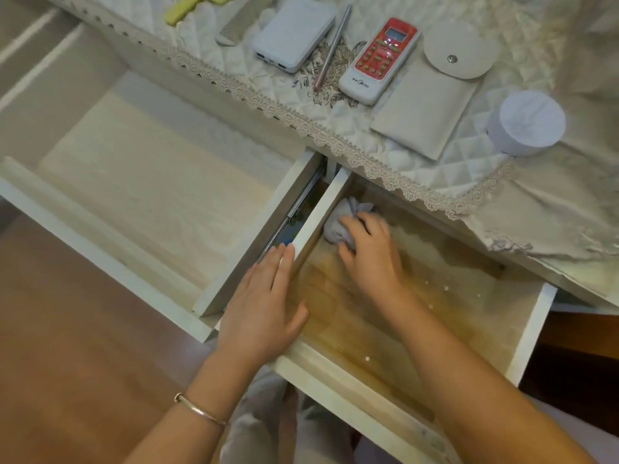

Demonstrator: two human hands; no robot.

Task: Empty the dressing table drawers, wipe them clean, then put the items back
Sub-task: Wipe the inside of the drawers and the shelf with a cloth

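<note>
Two white drawers stand pulled out of the dressing table. The left drawer (pixel 100 229) holds nothing on its pale bottom. In the right drawer (pixel 531 329), whose wooden bottom shows wet streaks, my right hand (pixel 366 249) grips a crumpled whitish cloth (pixel 338 222) against the far left corner. My left hand (pixel 264 303) rests flat on that drawer's left side wall, fingers straight. On the quilted tabletop lie a power bank (pixel 291 35), a pen (pixel 333 45), a red-and-white remote (pixel 380 58), a beige pouch (pixel 432 105), a round white jar (pixel 526 122), a comb (pixel 234 25) and a yellow-green item (pixel 191 6).
A lace-trimmed quilted cover (pixel 335 142) hangs over the table's front edge above both drawers. Metal slide rails (pixel 294 209) show in the gap between the drawers. Wooden floor (pixel 67 363) lies below at the left. My knees in light trousers (pixel 261 430) sit under the right drawer.
</note>
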